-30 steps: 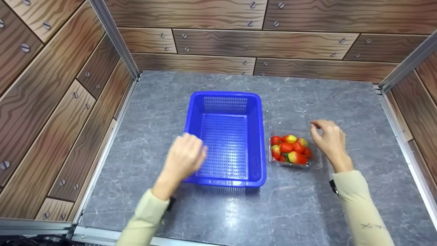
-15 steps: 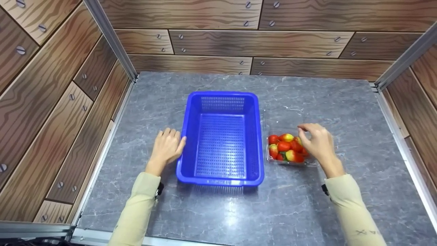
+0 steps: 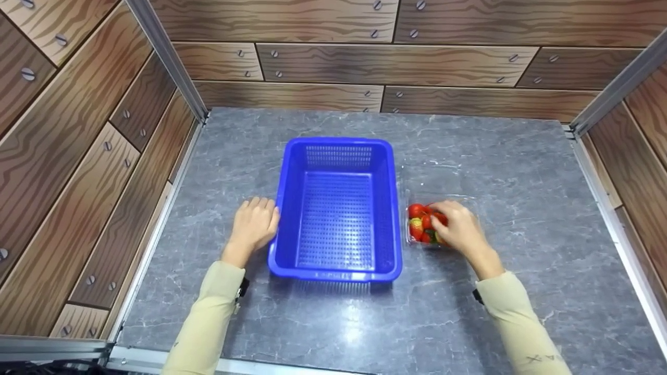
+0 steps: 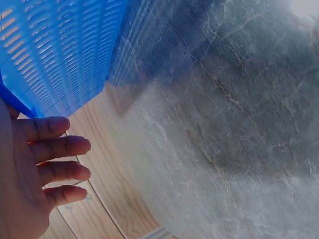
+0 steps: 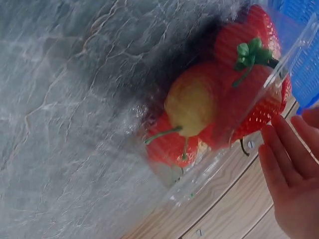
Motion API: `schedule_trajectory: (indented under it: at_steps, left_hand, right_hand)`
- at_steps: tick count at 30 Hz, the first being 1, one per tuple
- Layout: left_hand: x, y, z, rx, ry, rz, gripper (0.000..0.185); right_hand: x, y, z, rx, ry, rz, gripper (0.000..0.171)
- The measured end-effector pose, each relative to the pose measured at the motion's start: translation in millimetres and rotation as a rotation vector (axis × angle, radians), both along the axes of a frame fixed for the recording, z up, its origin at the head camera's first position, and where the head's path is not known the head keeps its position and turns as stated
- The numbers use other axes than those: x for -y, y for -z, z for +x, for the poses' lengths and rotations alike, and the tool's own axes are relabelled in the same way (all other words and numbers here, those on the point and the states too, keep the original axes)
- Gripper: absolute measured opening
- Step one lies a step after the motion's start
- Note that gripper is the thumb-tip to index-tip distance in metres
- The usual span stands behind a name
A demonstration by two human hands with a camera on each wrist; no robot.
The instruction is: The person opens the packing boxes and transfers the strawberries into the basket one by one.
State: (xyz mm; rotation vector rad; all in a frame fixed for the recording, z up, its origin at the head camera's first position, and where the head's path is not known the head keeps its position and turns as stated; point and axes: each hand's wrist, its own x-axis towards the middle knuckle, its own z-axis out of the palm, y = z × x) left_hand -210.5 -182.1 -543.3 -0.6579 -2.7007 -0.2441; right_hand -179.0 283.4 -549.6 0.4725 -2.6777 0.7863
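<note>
My left hand rests flat and relaxed against the basket at mid-tabletop. My right hand reaches over the strawberries in their clear box just right; whether it grips one I cannot tell. Next, I judge, calls for pinching gently.

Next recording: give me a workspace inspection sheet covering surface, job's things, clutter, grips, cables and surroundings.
Surface: grey marbled tabletop, glare patch near the front edge.
Job's things: blue perforated basket, nothing in it; clear punnet of strawberries to its right, lid open.
Clutter: nothing seen.
Grips: left hand rests flat against the basket's left wall, fingers straight; right hand over the strawberries, grasp hidden.
Cables: nothing seen.
Surroundings: wood-print wall panels, metal frame posts.
</note>
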Motion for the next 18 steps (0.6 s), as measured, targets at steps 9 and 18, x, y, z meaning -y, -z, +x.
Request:
schedule_trajectory:
  at_steps: [9, 18]
  left_hand:
    - [0.0, -1.7, -0.5, 0.04, -0.012, -0.029, 0.031]
    - [-0.1, -2.0, -3.1, 0.044, 0.0, -0.069, 0.032]
  right_hand:
    - [5.9, 0.9, -5.1, 0.125, -0.103, 0.044, 0.029]
    - [5.0, 1.8, -4.9, 0.17, -0.112, 0.052, 0.035]
